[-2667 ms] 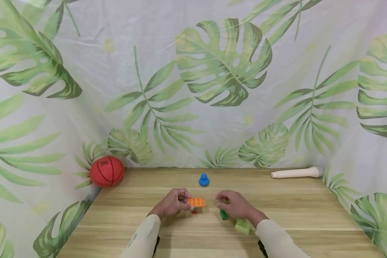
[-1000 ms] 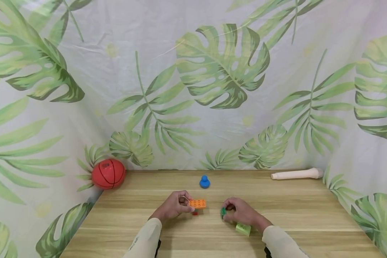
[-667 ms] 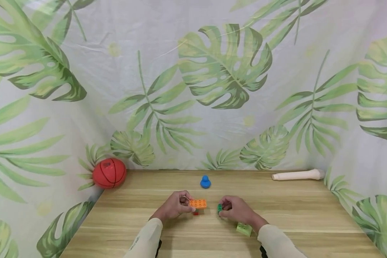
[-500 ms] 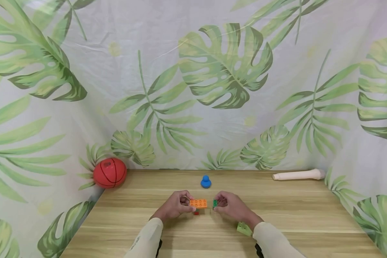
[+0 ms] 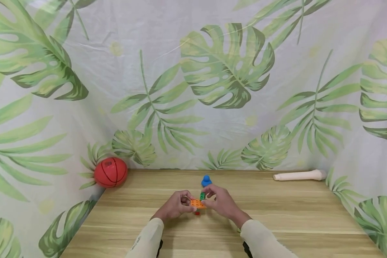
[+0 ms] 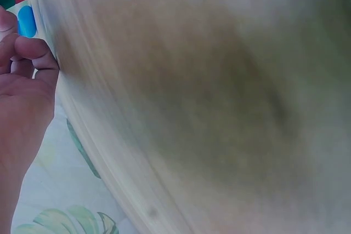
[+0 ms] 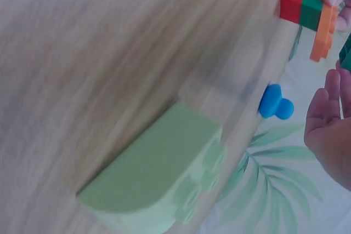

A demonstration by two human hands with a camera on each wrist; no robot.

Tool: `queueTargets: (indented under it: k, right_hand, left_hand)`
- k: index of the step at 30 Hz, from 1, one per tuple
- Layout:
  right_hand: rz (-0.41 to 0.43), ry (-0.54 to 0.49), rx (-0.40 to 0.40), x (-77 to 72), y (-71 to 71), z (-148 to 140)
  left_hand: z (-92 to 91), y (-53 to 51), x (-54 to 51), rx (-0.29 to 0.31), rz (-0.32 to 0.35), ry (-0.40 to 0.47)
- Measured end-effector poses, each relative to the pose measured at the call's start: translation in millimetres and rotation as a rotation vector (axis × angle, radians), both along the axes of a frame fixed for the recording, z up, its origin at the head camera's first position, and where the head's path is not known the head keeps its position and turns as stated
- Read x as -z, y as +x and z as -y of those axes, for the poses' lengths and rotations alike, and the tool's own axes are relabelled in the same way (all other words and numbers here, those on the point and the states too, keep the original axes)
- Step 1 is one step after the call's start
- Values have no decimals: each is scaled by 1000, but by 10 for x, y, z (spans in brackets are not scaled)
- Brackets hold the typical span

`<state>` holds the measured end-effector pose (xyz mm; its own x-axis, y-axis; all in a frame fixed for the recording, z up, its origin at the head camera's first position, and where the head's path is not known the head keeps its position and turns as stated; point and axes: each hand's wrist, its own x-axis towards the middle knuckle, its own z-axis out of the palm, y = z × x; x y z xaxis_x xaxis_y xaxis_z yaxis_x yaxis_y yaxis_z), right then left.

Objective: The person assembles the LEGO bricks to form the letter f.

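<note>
In the head view my left hand [image 5: 175, 205] pinches the left end of an orange toy building brick [image 5: 196, 203] with studs on top. Under it sits a stack seen in the right wrist view: a green block [image 7: 311, 11], then a red block [image 7: 290, 4] at the bottom. Between thumb and fingers, my right hand [image 5: 221, 202] holds a small dark green brick [image 5: 202, 196] at the right end of the orange one; whether they touch I cannot tell. A light green brick [image 7: 159, 163] lies on the table, mostly behind my right forearm in the head view.
A blue knob-shaped toy [image 5: 206, 181] stands just beyond the hands. At the back left corner is a red ball [image 5: 111, 172] with basketball lines. A pale microphone-shaped object [image 5: 299, 175] lies at the back right of the wooden table [image 5: 296, 208]. Leaf-printed cloth hangs behind.
My right hand has picked up the dark green brick from the table and carried it left to the orange brick. The left hand stays nearly still with its stack.
</note>
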<state>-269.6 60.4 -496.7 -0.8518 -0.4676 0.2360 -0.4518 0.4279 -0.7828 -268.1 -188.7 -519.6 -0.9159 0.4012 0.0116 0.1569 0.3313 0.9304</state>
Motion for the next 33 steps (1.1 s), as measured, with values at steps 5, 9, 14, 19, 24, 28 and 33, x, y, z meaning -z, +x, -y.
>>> queueTargets:
  k: [5,9,14,19,24,28,33]
  right_hand:
    - [-19,17,-38,26,22,92]
    - [-40,44,-37,50,29,133]
    - [-88,60,-45,50,26,161]
    - [-110,56,-62,30,28,173]
    - [-119,57,-77,0,30,180]
    - [-114,63,-76,-13,33,191]
    - [-99,66,-58,7,20,205]
  left_hand:
    - [-2,-6,-3,-4,11,10]
    - [-10,-5,0,4,-6,3]
    - [-16,-1,-4,2,-4,4]
    - [-11,-2,-8,1,0,3]
    - [3,-1,-12,11,-11,11]
    - [10,3,-14,4,-2,14]
    - [3,1,-9,-6,-1,4]
